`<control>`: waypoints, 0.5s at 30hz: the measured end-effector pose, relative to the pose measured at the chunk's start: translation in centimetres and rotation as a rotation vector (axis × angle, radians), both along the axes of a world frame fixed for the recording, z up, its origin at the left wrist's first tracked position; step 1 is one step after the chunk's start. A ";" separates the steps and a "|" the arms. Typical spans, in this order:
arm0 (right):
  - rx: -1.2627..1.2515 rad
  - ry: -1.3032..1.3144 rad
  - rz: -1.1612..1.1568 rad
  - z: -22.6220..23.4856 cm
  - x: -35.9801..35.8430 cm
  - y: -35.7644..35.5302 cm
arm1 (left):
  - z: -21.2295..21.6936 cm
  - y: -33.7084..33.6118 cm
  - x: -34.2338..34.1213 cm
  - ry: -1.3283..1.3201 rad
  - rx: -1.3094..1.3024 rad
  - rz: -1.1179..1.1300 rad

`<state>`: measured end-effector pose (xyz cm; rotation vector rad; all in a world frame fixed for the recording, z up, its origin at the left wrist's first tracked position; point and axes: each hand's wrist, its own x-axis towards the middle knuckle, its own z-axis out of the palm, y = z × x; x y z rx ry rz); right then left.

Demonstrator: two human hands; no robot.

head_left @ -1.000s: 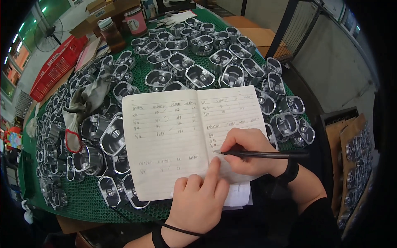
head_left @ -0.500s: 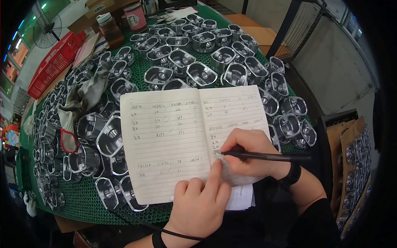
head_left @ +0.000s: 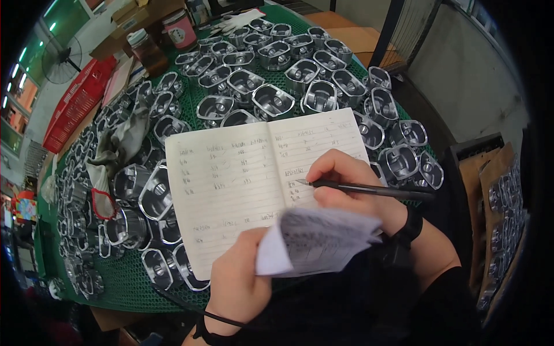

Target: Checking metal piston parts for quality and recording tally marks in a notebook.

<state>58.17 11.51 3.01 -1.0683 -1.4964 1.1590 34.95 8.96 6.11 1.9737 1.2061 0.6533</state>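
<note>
An open lined notebook (head_left: 219, 202) with handwritten rows on both pages lies over metal pistons. My right hand (head_left: 355, 184) is closed around a black pen (head_left: 375, 189), its tip at the written lines on the right page. Below it, my left hand (head_left: 239, 282) grips a bent sheaf of printed paper sheets (head_left: 323, 239), which curls up over the notebook's lower edge. The sheets are a little blurred, and they hide part of the right page and my left fingertips.
Many shiny metal pistons (head_left: 274, 102) crowd the green mat (head_left: 124, 282) on all sides. A dirty work glove (head_left: 124, 138) lies on pistons at left. Farther back are a red basket (head_left: 81, 98), a lidded jar (head_left: 147, 52) and a pink-labelled jar (head_left: 180, 30). Cardboard-lined pistons (head_left: 502, 225) stand at right.
My left hand has left the notebook page and lifted the paper sheets from beneath its lower edge. My right hand and pen have moved slightly up the page.
</note>
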 end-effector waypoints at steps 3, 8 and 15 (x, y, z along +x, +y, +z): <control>-0.023 -0.041 0.009 0.7 0.1 -0.1 | -0.2 -0.1 -0.3 -0.094 -0.037 0.099; 0.065 -0.074 0.013 0.3 0.1 -0.2 | -0.5 -0.3 -0.6 -0.193 -0.134 0.176; 0.156 -0.117 0.020 0.0 -0.1 0.2 | -0.6 -0.3 -0.9 -0.217 -0.129 0.187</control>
